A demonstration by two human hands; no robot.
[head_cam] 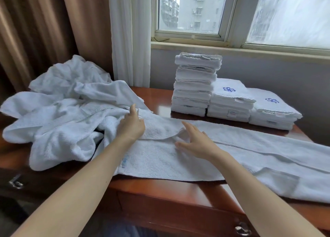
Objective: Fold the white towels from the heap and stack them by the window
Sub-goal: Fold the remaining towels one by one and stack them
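Where the desk (178, 192) meets the bottom of the frame, its closed drawer (160, 206) shows a metal handle (242, 228) at lower right. A strip of bare red-brown wood runs between that front edge and the towel (160, 158).

This white towel lies lengthwise from frame centre to the right border, its far long side folded over toward the middle. A small blue label sits at its near left end. The right hand (194, 141) lies flat on the fold, fingers straight and spread, holding nothing. The left hand (131, 125) is at the towel's left end, thumb raised, fingers curled onto the corner of the turned-over flap and gripping it.

Left of the hands, the heap (67, 112) of crumpled white towels fills that end of the desk and touches the spread towel. Beyond the towel, bare wood separates the heap from three stacks of folded towels. These are a tall stack (194, 87), a middle stack (230, 103) and a low stack (273, 112), touching side by side; the last two show blue emblems on top.

Behind them are the window (196, 10), a white curtain (128, 35) and a brown curtain (44, 31).
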